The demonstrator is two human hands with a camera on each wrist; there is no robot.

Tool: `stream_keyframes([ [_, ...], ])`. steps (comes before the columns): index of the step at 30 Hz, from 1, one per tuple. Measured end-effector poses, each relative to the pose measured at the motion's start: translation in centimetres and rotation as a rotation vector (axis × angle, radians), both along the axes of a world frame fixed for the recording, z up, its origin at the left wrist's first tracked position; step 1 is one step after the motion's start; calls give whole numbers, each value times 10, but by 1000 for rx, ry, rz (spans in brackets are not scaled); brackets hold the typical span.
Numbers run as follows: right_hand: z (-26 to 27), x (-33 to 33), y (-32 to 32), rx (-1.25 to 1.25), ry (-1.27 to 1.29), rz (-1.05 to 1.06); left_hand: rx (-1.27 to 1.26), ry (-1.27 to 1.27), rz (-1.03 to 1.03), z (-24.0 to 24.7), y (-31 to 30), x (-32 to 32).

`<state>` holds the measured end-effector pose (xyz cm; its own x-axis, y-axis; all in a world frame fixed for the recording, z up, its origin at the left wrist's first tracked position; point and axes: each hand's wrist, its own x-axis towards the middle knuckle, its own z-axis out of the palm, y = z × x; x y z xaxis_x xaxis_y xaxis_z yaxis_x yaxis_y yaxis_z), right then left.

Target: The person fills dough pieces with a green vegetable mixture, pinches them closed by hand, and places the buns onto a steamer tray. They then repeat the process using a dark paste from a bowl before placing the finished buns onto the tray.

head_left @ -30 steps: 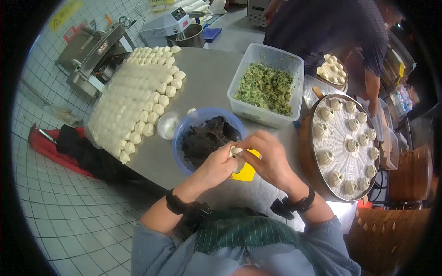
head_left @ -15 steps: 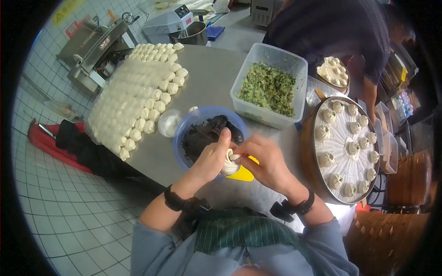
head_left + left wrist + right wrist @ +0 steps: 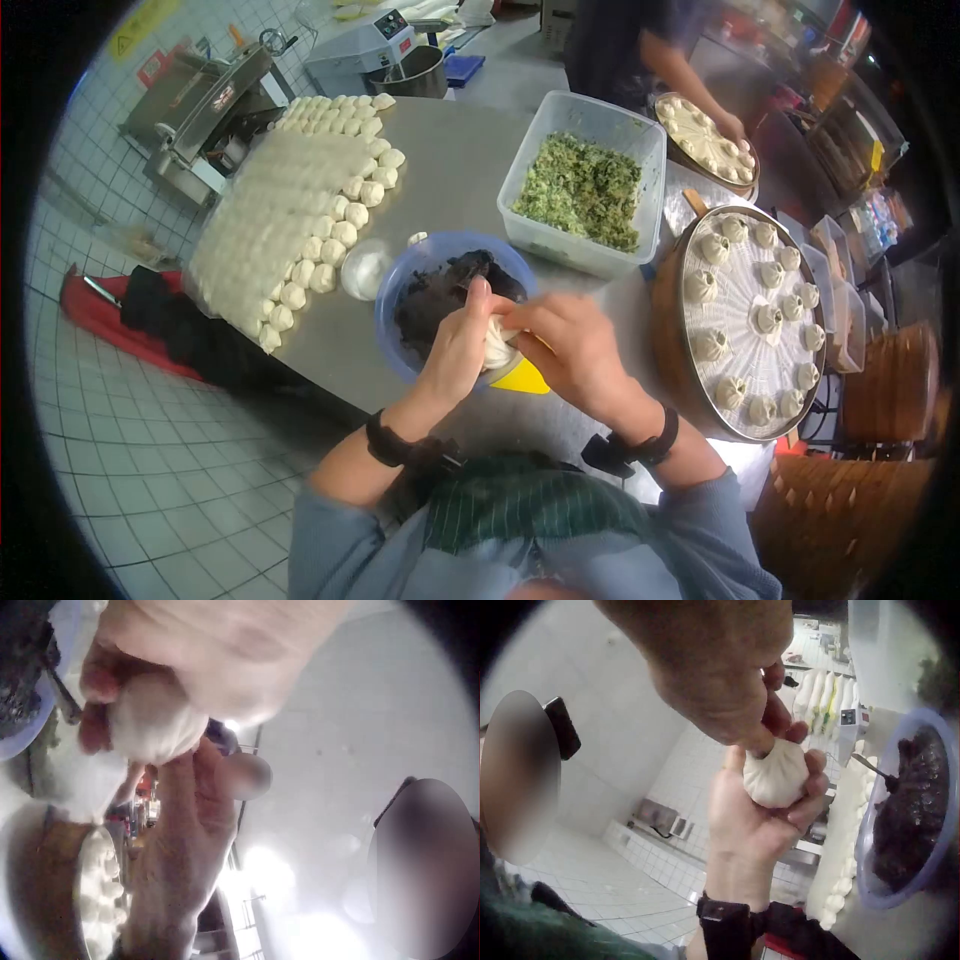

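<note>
A pleated white dough bun lies in the palm of my left hand, whose fingers curl round it just above the near rim of a blue plastic bowl. My right hand pinches the gathered dough at the bun's top. In the right wrist view, folds fan down the side of the bun from the right fingertips. Dark filling lies in the bowl with a spoon-like utensil. Something flat and yellow shows below the hands.
Rows of dough pieces, partly under clear plastic, cover the table's left side. A clear tub of green filling stands behind the bowl. To the right is a round steamer with pleated buns. Another person's hand is over a farther steamer.
The left thumb has risen from the dough's edge, and the bun now shows rounder and pleated. The right fingers stay at its top. The other person has shifted, reaching over the far steamer.
</note>
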<state>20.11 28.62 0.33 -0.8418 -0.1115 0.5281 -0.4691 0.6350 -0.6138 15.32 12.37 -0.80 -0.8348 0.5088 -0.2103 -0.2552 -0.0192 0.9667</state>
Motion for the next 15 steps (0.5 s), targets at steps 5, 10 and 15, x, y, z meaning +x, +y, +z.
stream_keyframes([
  [5, 9, -1, -4, 102, 89, 21, -118, -88, -104, -3, -3, -11],
  [10, -2, -1, -7, 188, 93, 119, -95, -328, -224, 10, -14, -13],
  [15, -2, -1, -15, 226, 94, 113, -163, -11, -31, -14, -29, 12],
])
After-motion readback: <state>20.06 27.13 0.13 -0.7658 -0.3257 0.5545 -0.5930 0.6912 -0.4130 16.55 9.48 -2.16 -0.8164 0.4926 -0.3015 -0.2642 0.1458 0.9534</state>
